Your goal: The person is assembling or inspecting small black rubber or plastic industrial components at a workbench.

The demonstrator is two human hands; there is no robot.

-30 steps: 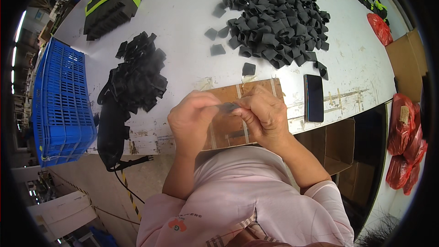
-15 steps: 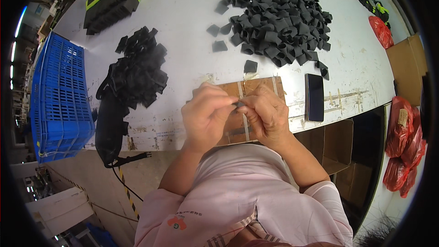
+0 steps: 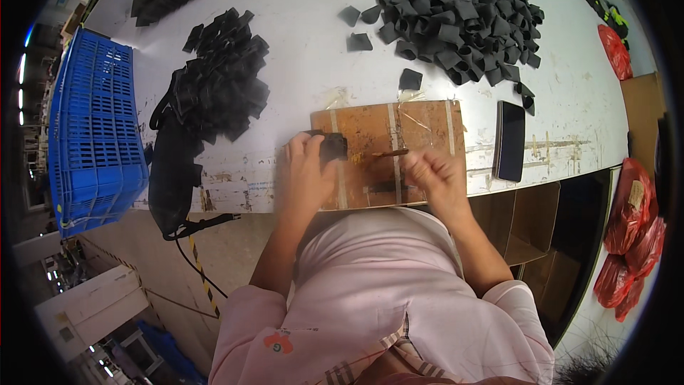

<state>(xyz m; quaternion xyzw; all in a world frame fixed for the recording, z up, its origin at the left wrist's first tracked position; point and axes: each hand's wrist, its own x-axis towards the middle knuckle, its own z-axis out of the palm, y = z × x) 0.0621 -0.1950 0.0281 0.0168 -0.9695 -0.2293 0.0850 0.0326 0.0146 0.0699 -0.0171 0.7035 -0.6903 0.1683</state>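
Observation:
My left hand [image 3: 306,175] is closed on a small black fabric piece [image 3: 333,147] at the left edge of a brown board [image 3: 367,117]. The hand is partly smeared by motion. A thin dark-brown stick-like tool [image 3: 390,153] juts leftward from my right hand [image 3: 436,177], whose fingers are closed round its end. The tool's tip points toward the black piece, apart from it, over the board. Pale tape strips run across the board, and a dark flat patch [image 3: 385,187] shows near its front edge.
Small black fabric loops [image 3: 456,18] lie heaped at the back right, with a phone [image 3: 509,141] nearer. At left are a pile of black pieces [image 3: 221,85], a black pouch-like item [image 3: 171,178] and a blue crate [image 3: 92,128]. Red bags [image 3: 630,207] hang at far right.
My hands have moved apart from their pinch together over the board. The left now holds the black piece at left; the stick-like tool now shows in the right. The view has shifted slightly.

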